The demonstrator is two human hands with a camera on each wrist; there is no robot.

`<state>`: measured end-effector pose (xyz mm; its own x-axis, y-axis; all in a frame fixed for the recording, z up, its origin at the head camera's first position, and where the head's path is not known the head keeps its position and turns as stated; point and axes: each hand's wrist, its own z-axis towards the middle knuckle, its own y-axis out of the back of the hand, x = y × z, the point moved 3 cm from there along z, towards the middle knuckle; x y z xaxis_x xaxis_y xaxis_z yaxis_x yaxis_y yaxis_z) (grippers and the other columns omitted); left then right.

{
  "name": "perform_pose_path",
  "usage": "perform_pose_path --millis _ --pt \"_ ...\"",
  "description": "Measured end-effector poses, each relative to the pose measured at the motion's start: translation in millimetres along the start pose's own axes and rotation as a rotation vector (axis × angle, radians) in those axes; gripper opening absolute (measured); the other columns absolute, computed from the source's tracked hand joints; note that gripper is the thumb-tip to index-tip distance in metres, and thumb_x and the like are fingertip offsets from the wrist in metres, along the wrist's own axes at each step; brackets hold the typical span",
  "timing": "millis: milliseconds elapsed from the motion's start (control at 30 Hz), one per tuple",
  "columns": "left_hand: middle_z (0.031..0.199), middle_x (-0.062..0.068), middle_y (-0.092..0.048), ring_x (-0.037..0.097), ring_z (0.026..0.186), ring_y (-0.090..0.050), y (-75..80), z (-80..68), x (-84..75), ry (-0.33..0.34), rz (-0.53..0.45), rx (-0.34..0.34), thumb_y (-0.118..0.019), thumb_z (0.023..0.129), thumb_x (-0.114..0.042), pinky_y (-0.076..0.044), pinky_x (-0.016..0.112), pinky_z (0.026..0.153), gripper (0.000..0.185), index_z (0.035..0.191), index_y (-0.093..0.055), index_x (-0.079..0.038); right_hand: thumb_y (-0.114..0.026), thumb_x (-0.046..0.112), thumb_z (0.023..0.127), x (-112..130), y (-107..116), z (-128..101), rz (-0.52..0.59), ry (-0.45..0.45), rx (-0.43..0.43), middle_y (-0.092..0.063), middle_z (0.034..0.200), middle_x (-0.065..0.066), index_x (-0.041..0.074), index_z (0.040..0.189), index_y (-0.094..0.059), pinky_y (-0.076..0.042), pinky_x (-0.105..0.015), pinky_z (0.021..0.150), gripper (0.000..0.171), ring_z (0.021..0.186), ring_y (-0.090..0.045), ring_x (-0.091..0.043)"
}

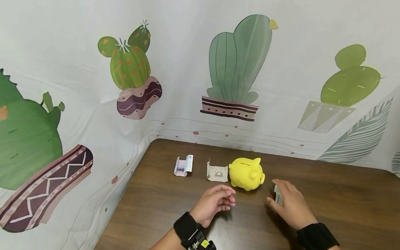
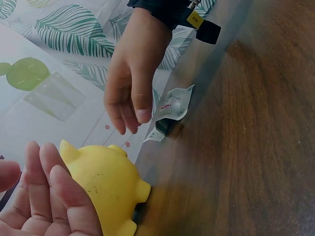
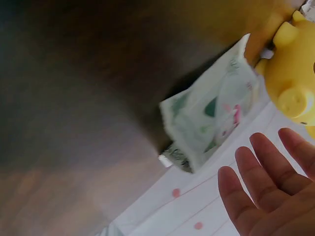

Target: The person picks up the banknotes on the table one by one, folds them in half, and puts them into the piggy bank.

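A yellow piggy bank (image 1: pixel 247 174) (image 2: pixel 108 187) (image 3: pixel 298 64) stands on the brown table (image 1: pixel 351 208), its coin slot on top. My left hand (image 1: pixel 224 200) (image 2: pixel 49 196) hovers just in front of it, fingers relaxed and holding nothing. To the right of the pig is my right hand (image 1: pixel 285 201) (image 2: pixel 128 93) (image 3: pixel 266 191), also loose, fingers pointing down. A small folded banknote (image 1: pixel 277 195) (image 2: pixel 173 104) (image 3: pixel 211 118) stands on the table beside that hand's thumb, and the wrist views show it apart from the fingers.
Two more folded notes lie left of the pig: a beige one (image 1: pixel 216 172) close by and a pink-white one (image 1: pixel 183 165) farther left. A cactus-print cloth (image 1: pixel 237 66) walls the table at the back and left. Bare wood stretches to the right.
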<state>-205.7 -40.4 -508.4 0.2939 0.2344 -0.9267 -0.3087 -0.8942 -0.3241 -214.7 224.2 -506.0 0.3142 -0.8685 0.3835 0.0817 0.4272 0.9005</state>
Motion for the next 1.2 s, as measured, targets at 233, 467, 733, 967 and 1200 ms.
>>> perform_pose_path --millis 233,467,733,967,1200 --pt "0.087 -0.002 -0.068 0.011 0.079 -0.066 0.1 0.4 -1.0 -0.002 0.001 0.000 -0.058 0.098 -0.017 -0.053 0.026 0.075 0.028 0.116 -0.063 0.004 -0.073 0.027 0.092 -14.8 1.5 -6.8 -0.020 -0.023 0.033 -0.057 0.133 -0.026 0.001 0.142 -0.051 -0.044 -0.062 0.100 0.061 0.121 -0.055 -0.043" --pt "0.086 -0.002 -0.068 0.011 0.079 -0.066 0.3 0.9 -0.4 -0.002 -0.002 0.002 -0.057 0.098 -0.016 -0.053 0.026 0.075 0.020 0.111 -0.066 -0.003 -0.073 0.024 0.091 -20.4 3.3 -12.9 -0.049 -0.051 0.077 -0.059 0.131 -0.028 -0.001 0.137 -0.056 -0.043 -0.065 0.101 0.055 0.124 -0.053 -0.049" --pt "0.086 -0.002 -0.068 0.011 0.078 -0.066 -0.4 -0.1 -0.6 -0.003 -0.004 0.005 -0.057 0.098 -0.016 -0.053 0.026 0.074 0.018 0.109 -0.066 -0.004 -0.074 0.022 0.088 -23.3 3.6 -14.0 -0.065 -0.056 0.086 -0.061 0.128 -0.028 -0.002 0.137 -0.057 -0.044 -0.065 0.100 0.056 0.121 -0.055 -0.049" --pt "0.086 -0.002 -0.068 0.010 0.079 -0.066 -0.6 -0.2 -1.5 -0.002 -0.004 0.011 -0.057 0.098 -0.016 -0.053 0.025 0.074 0.018 0.109 -0.066 -0.005 -0.076 0.016 0.085 -24.7 3.2 -13.8 -0.080 -0.030 0.060 -0.064 0.119 -0.026 -0.002 0.132 -0.060 -0.047 -0.062 0.096 0.053 0.113 -0.060 -0.047" --pt "0.086 -0.003 -0.068 0.010 0.078 -0.066 -1.1 -1.0 -3.0 -0.006 -0.004 0.016 -0.058 0.098 -0.017 -0.053 0.025 0.074 0.017 0.108 -0.066 -0.006 -0.077 0.015 0.084 -23.5 2.9 -13.5 -0.070 -0.049 0.084 -0.064 0.119 -0.025 -0.001 0.130 -0.061 -0.047 -0.062 0.095 0.051 0.112 -0.060 -0.047"
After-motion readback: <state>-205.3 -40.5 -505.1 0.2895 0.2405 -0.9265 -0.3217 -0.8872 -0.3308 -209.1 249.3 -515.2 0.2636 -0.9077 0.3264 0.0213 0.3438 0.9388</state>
